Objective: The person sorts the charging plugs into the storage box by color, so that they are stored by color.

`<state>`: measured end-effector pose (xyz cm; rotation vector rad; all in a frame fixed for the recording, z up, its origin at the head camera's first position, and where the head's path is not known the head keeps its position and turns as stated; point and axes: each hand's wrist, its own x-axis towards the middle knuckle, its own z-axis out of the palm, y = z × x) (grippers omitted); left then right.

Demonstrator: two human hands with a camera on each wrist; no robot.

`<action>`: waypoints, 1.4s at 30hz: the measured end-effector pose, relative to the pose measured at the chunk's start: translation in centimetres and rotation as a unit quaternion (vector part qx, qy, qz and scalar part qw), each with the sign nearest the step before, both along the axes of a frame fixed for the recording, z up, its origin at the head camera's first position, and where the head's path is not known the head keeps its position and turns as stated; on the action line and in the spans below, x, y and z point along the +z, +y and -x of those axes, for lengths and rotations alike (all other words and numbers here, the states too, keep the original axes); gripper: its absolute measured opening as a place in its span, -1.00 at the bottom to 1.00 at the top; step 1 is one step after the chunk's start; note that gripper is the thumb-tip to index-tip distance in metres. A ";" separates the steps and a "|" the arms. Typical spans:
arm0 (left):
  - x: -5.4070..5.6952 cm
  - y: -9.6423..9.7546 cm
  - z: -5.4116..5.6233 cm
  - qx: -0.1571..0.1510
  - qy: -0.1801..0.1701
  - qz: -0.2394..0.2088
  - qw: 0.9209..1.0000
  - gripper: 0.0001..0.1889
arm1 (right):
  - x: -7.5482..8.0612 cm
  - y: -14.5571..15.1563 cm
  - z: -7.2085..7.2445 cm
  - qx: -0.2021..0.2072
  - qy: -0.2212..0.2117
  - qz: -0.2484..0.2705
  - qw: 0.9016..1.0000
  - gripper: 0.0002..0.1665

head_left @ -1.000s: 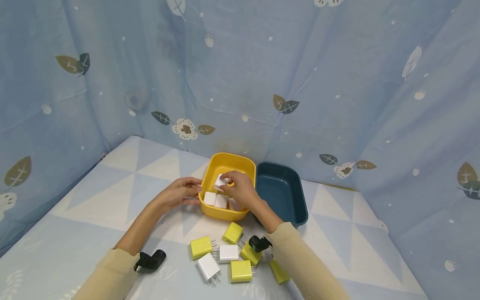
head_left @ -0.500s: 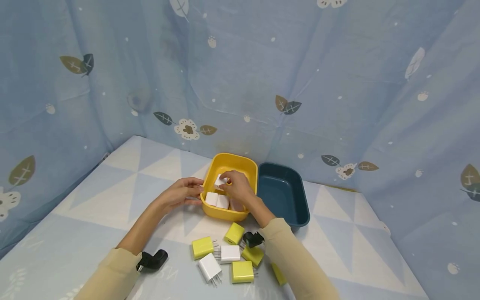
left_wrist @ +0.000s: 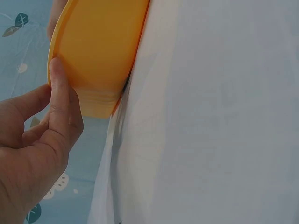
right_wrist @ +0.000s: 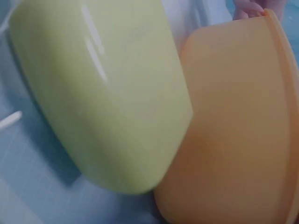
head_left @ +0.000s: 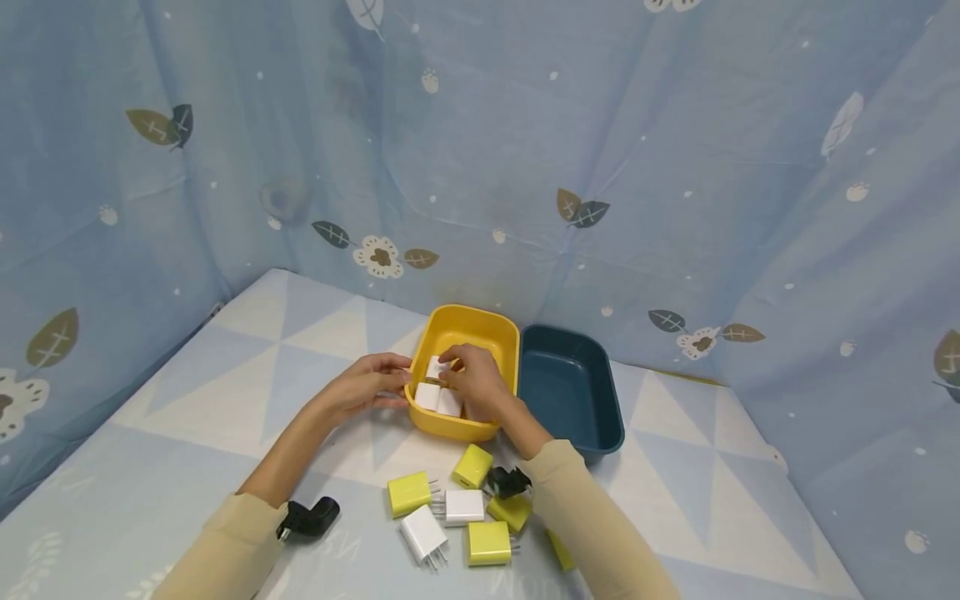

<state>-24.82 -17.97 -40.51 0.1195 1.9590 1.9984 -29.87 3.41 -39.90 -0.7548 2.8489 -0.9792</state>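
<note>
In the head view my left hand (head_left: 367, 385) holds the left rim of a yellow plastic box (head_left: 450, 429). The left wrist view shows the fingers of that hand (left_wrist: 42, 140) at the rim of the box (left_wrist: 103, 51). My right hand (head_left: 482, 383) reaches inside and pinches a white charger plug (head_left: 437, 367) between thumb and fingers. Nearer the front wall lie two white chargers (head_left: 427, 397) side by side, and another is partly hidden beneath my right hand. A yellow charger (right_wrist: 107, 102) looms close in the right wrist view, with the box behind it.
A dark blue box (head_left: 562, 392) stands against the yellow box's right side. In front lie several yellow chargers (head_left: 409, 493) and two white ones (head_left: 423, 533), prongs showing on some. My right forearm partly covers a yellow charger (head_left: 561, 550). A patterned curtain (head_left: 480, 150) hangs behind.
The white charger in my right hand has come down and slightly nearer to the front row inside the yellow box. My left hand stays on the rim. The head view has shifted slightly.
</note>
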 end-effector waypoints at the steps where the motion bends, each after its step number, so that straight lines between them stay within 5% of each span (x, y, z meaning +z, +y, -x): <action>1: 0.0 0.0 0.0 -0.001 0.001 0.000 1.000 -0.54 | 0.1 0.1 0.0 0.001 0.001 0.001 1.000 -0.72; 9: 0.0 -0.1 -0.1 0.005 -0.002 0.002 1.000 -0.53 | 0.6 1.2 -1.3 0.021 0.002 0.054 0.998 -0.71; 25: 0.2 0.1 -0.1 0.008 0.001 0.011 1.000 -0.53 | 2.7 4.8 -6.2 0.070 -0.020 0.149 0.986 -0.68; 42: 0.1 0.2 -0.1 0.008 0.003 0.011 1.000 -0.54 | 1.2 7.6 -11.1 0.131 -0.072 0.094 0.984 -0.66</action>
